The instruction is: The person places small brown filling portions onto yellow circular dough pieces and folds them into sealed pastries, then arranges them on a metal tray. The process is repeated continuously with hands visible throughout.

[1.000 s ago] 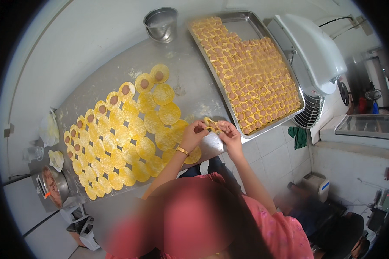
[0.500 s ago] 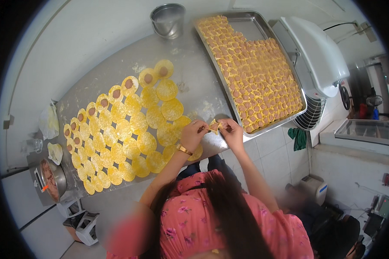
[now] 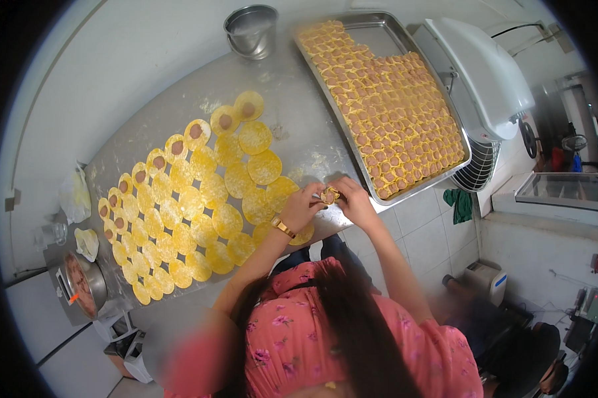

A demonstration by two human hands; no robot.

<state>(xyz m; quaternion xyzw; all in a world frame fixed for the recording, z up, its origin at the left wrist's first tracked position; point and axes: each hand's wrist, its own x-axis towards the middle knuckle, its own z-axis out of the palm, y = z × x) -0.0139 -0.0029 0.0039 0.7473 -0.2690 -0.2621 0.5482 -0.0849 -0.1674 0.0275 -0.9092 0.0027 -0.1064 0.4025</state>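
Note:
Between my two hands, just over the table's near edge, is a small dumpling (image 3: 329,194), a yellow wrapper gathered around pinkish filling. My left hand (image 3: 303,204), with a gold watch at the wrist, pinches its left side. Fingers of my right hand (image 3: 353,201) close on its right side. To the left, rows of round yellow wrappers (image 3: 264,167) lie on the steel table (image 3: 299,106), dusted with flour. Dabs of filling (image 3: 195,131) sit on those along the far and left edges. A metal tray (image 3: 353,149) right of my hands holds closely packed open-topped dumplings (image 3: 398,126).
A steel bucket (image 3: 251,33) stands at the table's far side. At the left end are a bowl of filling (image 3: 95,285) and plastic bags (image 3: 75,194). A white machine (image 3: 475,73) with a wire guard stands beyond the tray. Another person's dark-clothed legs (image 3: 521,351) show at lower right.
The wrapper, more spread with points sticking out before, is now gathered into a rounder cup around the filling. My hands have drawn closer together around it. The whole view has shifted slightly.

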